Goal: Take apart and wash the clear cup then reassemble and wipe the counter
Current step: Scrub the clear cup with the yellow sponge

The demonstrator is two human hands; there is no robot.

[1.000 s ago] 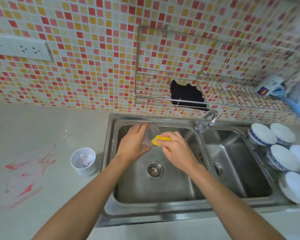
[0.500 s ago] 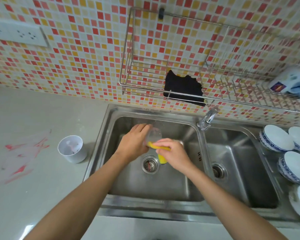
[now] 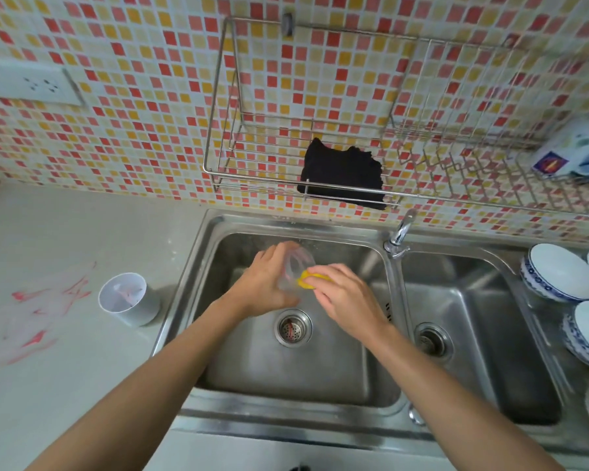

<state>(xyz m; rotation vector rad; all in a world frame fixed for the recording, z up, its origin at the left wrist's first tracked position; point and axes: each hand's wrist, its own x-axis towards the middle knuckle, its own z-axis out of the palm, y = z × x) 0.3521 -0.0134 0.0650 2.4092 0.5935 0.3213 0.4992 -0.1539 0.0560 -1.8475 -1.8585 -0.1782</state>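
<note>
**Cup scrubbed over the sink:** On my remote feed, the left hand (image 3: 266, 283) gripped the clear cup (image 3: 295, 266) above the left basin (image 3: 286, 375) while the right hand (image 3: 344, 297) pressed a yellow sponge (image 3: 306, 278) to its rim.

The cup lay tilted in the left hand's curled fingers, mouth towards the right hand, whose fingers pinched the sponge. Both hung just behind the drain strainer (image 3: 293, 327), apart from the basin walls, with room towards the near wall. The faucet (image 3: 400, 232) stood close on the right. A white cup (image 3: 126, 302) sat on the counter (image 3: 65, 402) beside the sink's left rim, with red smears (image 3: 41, 311) beyond it.
</note>
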